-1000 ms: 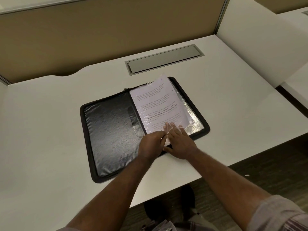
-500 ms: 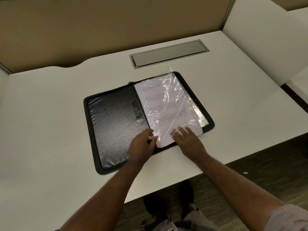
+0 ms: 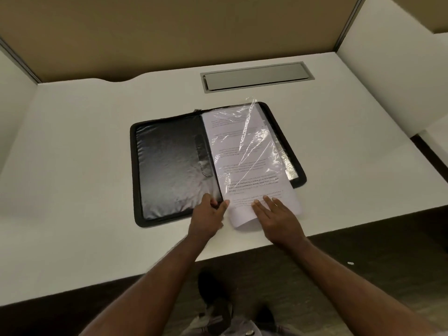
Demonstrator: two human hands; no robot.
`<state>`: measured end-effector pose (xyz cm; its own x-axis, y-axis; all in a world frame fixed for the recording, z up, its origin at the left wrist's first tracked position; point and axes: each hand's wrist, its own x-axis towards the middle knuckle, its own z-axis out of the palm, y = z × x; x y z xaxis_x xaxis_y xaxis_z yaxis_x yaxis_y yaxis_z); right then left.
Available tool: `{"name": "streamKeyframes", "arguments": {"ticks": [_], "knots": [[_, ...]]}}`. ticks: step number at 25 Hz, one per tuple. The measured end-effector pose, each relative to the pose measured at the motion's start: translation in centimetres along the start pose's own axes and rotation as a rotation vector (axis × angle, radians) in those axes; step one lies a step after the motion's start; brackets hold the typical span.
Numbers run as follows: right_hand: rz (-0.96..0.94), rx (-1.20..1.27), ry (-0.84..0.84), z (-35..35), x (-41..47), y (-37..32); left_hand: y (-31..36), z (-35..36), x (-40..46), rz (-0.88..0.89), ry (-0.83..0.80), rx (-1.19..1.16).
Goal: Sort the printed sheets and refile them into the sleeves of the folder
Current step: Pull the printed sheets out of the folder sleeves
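Since 0.5 s ago, the printed sheet (image 3: 252, 175) has slid further toward the desk's (image 3: 72, 166) near edge, its bottom now overhanging the open folder (image 3: 169, 166), which lies mid-desk. The clear sleeve (image 3: 249, 132) has crumpled diagonally across the page. The right hand (image 3: 278, 219) lies flat on the sheet's lower end, fingers straight and slightly spread; the left hand (image 3: 208, 214) pinches the sleeve's bottom edge by the spine. Risk: 1 pull too skewed, and the wrinkled plastic snags the paper, creasing a corner or tearing the sleeve's seam.
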<state>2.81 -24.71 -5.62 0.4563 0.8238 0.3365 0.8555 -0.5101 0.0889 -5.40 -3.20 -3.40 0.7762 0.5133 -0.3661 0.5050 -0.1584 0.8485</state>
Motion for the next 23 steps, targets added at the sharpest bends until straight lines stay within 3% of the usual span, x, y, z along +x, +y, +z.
{"name": "streamKeyframes", "arguments": {"ticks": [4,6,9,12,14,18,23], "knots": [[-0.048,0.089,-0.013,-2.0,-1.6,-0.5,0.9,2.6,-2.2,-0.226,0.106,-0.346],[0.045,0.167,-0.044,-3.5,-2.2,-0.2,1.1,3.3,-3.0,-0.276,0.128,-0.414],[0.544,0.376,-0.089,-5.7,-1.9,2.1,0.7,4.3,-4.5,-0.271,0.110,-0.462],[0.973,0.726,-0.282,-6.0,-1.6,5.4,0.0,4.9,-6.6,-0.260,0.098,-0.440],[0.992,0.809,-0.382,-5.7,-2.3,6.7,-0.4,5.4,-8.2,-0.253,0.092,-0.384],[1.009,0.856,-0.427,-6.1,-5.1,6.9,-0.9,6.8,-10.8,-0.252,0.119,-0.257],[1.053,0.894,-0.451,-6.1,-9.6,7.9,-1.8,9.9,-13.3,-0.234,0.030,-0.243]]}}
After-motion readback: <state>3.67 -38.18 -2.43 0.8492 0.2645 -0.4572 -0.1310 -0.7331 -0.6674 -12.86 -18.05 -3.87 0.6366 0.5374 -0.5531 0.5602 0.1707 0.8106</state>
